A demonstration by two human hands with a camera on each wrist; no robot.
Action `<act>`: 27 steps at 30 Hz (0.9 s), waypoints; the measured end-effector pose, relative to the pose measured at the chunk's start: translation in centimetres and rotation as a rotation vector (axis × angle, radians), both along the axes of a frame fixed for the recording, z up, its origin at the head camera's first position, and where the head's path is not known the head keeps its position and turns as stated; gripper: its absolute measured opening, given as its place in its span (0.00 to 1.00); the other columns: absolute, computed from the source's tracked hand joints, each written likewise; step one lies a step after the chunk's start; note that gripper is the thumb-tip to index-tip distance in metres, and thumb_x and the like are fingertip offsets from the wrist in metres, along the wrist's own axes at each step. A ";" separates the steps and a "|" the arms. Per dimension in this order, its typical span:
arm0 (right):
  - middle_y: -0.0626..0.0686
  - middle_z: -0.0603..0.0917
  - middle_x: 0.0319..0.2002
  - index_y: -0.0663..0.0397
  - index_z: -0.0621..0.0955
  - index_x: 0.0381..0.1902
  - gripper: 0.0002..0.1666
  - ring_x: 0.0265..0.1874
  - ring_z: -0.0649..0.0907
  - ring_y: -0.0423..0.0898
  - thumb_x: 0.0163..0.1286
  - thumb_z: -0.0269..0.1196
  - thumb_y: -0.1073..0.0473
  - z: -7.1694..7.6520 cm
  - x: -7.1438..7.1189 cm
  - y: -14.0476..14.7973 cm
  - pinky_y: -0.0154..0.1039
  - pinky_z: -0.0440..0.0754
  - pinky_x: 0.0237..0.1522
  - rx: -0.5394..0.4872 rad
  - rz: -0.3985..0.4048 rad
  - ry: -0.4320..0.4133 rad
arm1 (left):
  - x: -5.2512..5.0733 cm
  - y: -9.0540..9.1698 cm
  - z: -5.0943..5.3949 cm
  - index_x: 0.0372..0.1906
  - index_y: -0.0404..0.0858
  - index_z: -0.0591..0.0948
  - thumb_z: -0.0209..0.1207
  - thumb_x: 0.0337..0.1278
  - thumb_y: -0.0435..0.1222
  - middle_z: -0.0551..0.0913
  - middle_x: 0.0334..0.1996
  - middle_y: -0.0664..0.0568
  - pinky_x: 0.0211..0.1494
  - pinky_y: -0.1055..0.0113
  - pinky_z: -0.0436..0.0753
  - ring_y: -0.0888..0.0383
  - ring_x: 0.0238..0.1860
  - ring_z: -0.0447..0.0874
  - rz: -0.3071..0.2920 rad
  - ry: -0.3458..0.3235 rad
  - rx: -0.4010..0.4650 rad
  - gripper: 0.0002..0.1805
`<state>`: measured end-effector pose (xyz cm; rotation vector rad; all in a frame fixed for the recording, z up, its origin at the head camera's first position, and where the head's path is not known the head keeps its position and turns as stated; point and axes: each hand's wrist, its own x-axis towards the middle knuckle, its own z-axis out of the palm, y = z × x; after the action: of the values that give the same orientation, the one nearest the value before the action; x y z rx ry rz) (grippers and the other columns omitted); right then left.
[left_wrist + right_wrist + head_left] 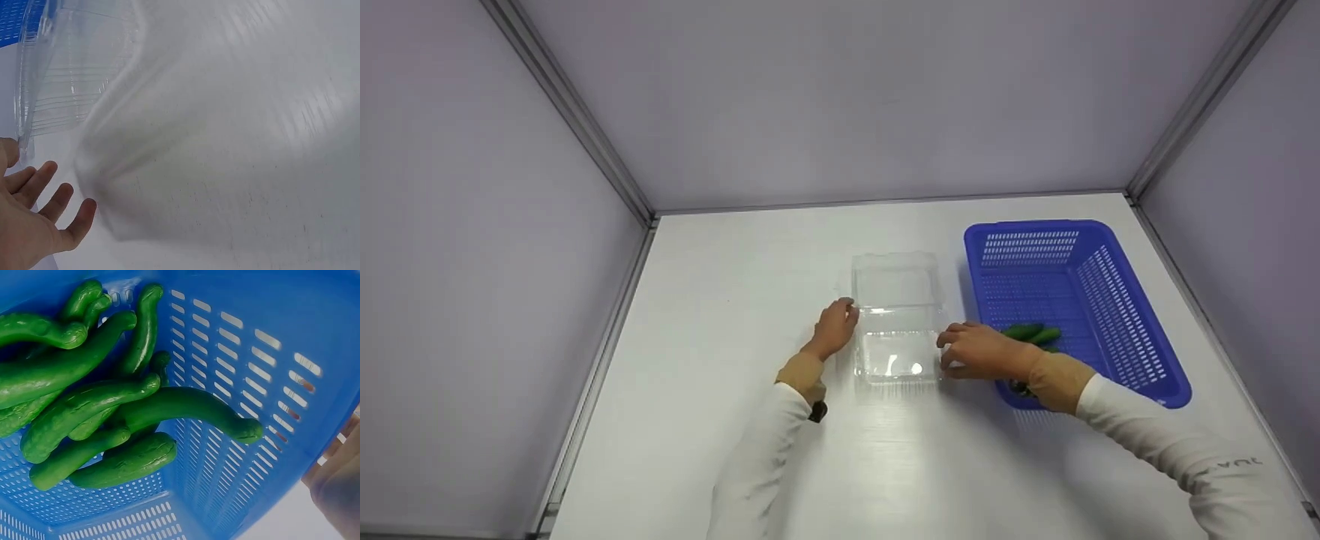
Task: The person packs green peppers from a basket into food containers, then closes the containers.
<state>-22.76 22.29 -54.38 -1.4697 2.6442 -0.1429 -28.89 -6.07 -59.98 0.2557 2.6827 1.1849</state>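
A clear plastic clamshell box (896, 352) lies unfolded on the white table, its lid half (894, 285) farther back. At its left side, near the fold, is my left hand (834, 330). In the left wrist view, the thumb is by the box's edge (25, 112) and the other fingers are spread and slightly bent. My right hand (979, 351) is at the box's right side, its fingers loosely bent by the edge. In the right wrist view, the basket wall partly hides that hand (340, 486). Neither hand visibly lifts the box.
A blue perforated basket (1140, 315) stands on the right, under my right forearm. Several curved green vegetables (79, 371), like cucumbers, are piled inside it. Grey-white panels (885, 105) enclose the table (720, 300) at the back and both sides.
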 end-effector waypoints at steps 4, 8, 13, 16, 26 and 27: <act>0.56 0.85 0.43 0.51 0.89 0.34 0.05 0.44 0.80 0.53 0.62 0.71 0.56 -0.2 0.0 0.1 0.51 0.77 0.49 0.006 0.002 0.013 | 0.3 0.2 -0.2 0.60 0.23 0.70 0.48 0.74 0.31 0.79 0.50 0.35 0.55 0.51 0.77 0.42 0.53 0.78 0.036 0.049 0.155 0.18; 0.56 0.85 0.42 0.51 0.89 0.33 0.05 0.43 0.80 0.53 0.61 0.71 0.57 -0.3 -0.1 0.1 0.50 0.78 0.47 -0.004 0.012 0.019 | 0.5 0.5 -0.2 0.55 0.23 0.74 0.52 0.70 0.27 0.81 0.45 0.36 0.48 0.58 0.79 0.45 0.45 0.80 0.132 0.066 0.277 0.14; 0.55 0.85 0.41 0.52 0.89 0.34 0.05 0.43 0.80 0.53 0.62 0.71 0.57 -0.4 -0.1 0.0 0.50 0.78 0.47 -0.006 0.012 0.016 | 0.9 1.0 0.3 0.54 0.24 0.73 0.53 0.68 0.25 0.80 0.43 0.38 0.31 0.70 0.78 0.56 0.30 0.78 0.248 -0.052 0.448 0.13; 0.55 0.85 0.42 0.52 0.89 0.35 0.06 0.43 0.80 0.53 0.63 0.71 0.57 -0.4 -0.1 0.0 0.50 0.78 0.47 0.000 0.013 0.017 | 1.0 1.3 0.5 0.56 0.24 0.72 0.53 0.69 0.25 0.79 0.44 0.37 0.25 0.73 0.78 0.61 0.23 0.76 0.291 -0.143 0.548 0.14; 0.53 0.84 0.38 0.52 0.89 0.32 0.05 0.40 0.80 0.52 0.60 0.73 0.58 -0.5 -0.1 0.1 0.48 0.80 0.42 -0.040 0.046 0.063 | 1.2 1.7 0.2 0.54 0.26 0.71 0.50 0.74 0.31 0.82 0.47 0.31 0.23 0.72 0.80 0.65 0.17 0.75 0.337 -0.173 0.682 0.12; 0.54 0.84 0.37 0.52 0.89 0.32 0.05 0.40 0.80 0.52 0.59 0.73 0.58 -0.5 -0.1 0.0 0.48 0.80 0.42 -0.043 0.049 0.064 | 1.2 1.7 0.2 0.54 0.26 0.71 0.50 0.75 0.31 0.82 0.47 0.31 0.22 0.73 0.80 0.65 0.17 0.75 0.342 -0.168 0.676 0.12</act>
<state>-22.88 22.34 -54.84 -1.5762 2.6683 -0.1516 -27.71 -4.40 -59.76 -0.2150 2.1475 2.0850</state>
